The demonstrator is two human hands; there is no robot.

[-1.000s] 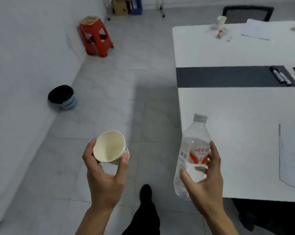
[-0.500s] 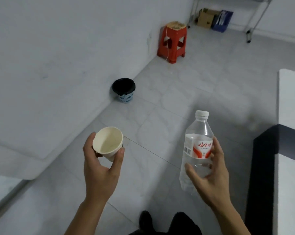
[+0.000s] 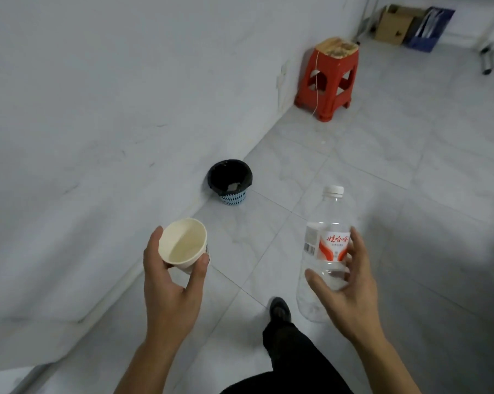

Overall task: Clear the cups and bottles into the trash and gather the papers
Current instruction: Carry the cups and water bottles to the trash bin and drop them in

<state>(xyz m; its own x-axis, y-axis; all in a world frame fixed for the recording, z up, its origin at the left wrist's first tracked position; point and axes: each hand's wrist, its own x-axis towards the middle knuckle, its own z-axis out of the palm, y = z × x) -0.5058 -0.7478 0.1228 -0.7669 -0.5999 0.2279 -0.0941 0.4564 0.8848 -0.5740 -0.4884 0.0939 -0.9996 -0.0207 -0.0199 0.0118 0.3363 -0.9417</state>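
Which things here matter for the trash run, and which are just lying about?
Job: paper cup in left hand; water bottle in right hand; trash bin by the wall.

Lying about: red stool; cardboard box; blue folder box.

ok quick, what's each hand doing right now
Left hand: closed around the cream paper cup.
Right hand: holding the clear plastic water bottle with the red label.

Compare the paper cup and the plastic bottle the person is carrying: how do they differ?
The paper cup is opaque cream and open-topped; the plastic bottle is clear, capped and labelled red. The cup is short, the bottle tall. The left hand holds the cup, the right hand the bottle. Both look nearly empty.
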